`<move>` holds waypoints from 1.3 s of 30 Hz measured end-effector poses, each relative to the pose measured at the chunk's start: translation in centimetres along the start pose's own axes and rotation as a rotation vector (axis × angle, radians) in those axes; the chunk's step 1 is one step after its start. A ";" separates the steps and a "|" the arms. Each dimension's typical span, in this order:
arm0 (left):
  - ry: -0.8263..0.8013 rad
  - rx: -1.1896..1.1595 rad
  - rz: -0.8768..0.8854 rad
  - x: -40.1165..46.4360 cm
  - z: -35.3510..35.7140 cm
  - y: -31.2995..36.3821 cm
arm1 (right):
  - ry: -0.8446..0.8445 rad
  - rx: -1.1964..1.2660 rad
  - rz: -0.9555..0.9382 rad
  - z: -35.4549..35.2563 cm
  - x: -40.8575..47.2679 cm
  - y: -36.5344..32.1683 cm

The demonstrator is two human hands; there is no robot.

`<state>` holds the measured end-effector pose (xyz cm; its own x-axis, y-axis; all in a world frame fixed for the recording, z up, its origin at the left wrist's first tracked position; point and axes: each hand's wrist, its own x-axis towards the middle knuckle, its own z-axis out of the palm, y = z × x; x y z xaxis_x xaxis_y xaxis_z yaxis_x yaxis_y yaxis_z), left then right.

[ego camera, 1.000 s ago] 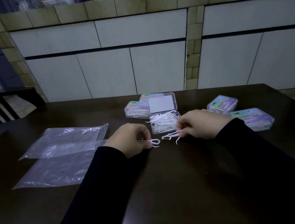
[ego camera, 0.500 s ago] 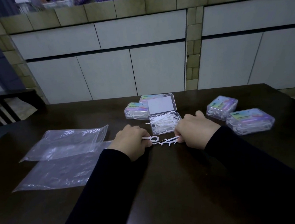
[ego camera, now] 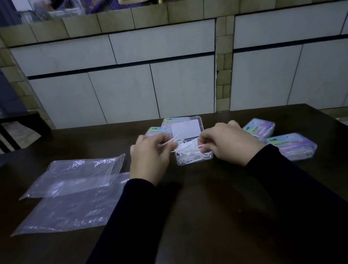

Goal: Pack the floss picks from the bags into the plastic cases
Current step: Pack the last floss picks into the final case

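An open clear plastic case (ego camera: 194,160) sits mid-table, its lid (ego camera: 186,129) raised behind, with a heap of white floss picks (ego camera: 189,152) inside. My left hand (ego camera: 150,159) pinches floss picks (ego camera: 167,143) just left of the case, their tips over its rim. My right hand (ego camera: 230,141) pinches another floss pick (ego camera: 201,145) at the case's right side, above the heap. Two flat, clear bags (ego camera: 76,176) lie to the left, one (ego camera: 70,210) nearer me; I see no picks in them.
Closed, filled cases stand around: two behind the open one (ego camera: 156,131) and two at the right (ego camera: 260,127), (ego camera: 292,145). The dark wooden table (ego camera: 196,203) reaches a tiled cabinet wall. A dark chair back (ego camera: 4,132) stands at the far left.
Both hands lifted the picks off the table in front of the case and moved them forward and up to the open case.
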<state>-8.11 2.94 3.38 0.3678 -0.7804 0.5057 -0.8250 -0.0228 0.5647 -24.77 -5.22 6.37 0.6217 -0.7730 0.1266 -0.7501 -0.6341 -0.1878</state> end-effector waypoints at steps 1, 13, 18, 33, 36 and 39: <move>0.032 -0.040 -0.018 0.2 0.3 0.3 | 0.062 0.018 0.012 0.2 0.4 0.1; 0.074 -0.064 -0.081 2.5 4.3 0.4 | 0.263 0.093 -0.092 3.5 3.2 2.2; -0.006 -0.102 -0.024 3.0 4.5 0.6 | 0.289 0.286 -0.025 3.6 2.7 3.9; -0.180 -0.014 0.073 3.6 4.9 0.4 | -0.030 0.498 0.045 5.3 2.1 5.6; -0.150 -0.114 0.029 3.9 3.9 -0.3 | -0.034 0.475 0.052 5.3 2.1 5.5; -0.180 -0.126 -0.019 4.0 2.0 -1.3 | -0.031 0.452 0.054 5.3 2.2 5.4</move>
<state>-6.42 -1.39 3.41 0.2909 -0.8800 0.3755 -0.7541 0.0306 0.6561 -26.23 -10.22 0.52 0.5961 -0.7991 0.0776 -0.6121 -0.5149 -0.6002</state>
